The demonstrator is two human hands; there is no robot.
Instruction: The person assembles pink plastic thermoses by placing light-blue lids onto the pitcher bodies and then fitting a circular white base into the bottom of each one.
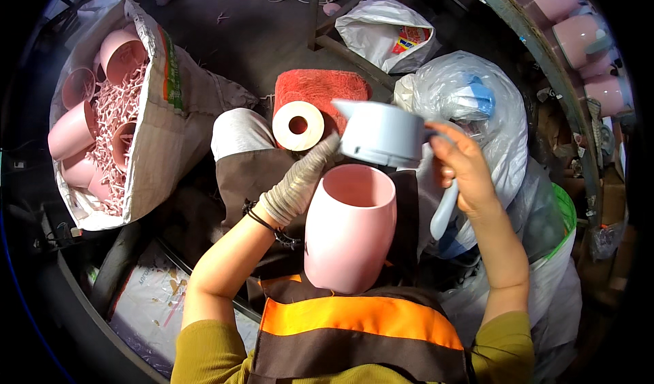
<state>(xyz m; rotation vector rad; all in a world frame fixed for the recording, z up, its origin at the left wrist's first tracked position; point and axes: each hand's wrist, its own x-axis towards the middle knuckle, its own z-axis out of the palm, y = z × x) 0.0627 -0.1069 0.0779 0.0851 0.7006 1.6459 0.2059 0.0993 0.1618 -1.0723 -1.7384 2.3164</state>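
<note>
In right hand (458, 165), spouted lid (383, 135).

Workshop handling batches of plastic goods

This looks like a workshop or small factory. A white woven plastic sack (167, 159) holds several rounded pink plastic vessels (73, 131) among short pink scraps (109, 115); similar pink vessels with grey-blue fittings (574, 41) line up beside a grey metal frame (545, 50). A dark brown apron with an orange band (354, 319) is worn.
</note>
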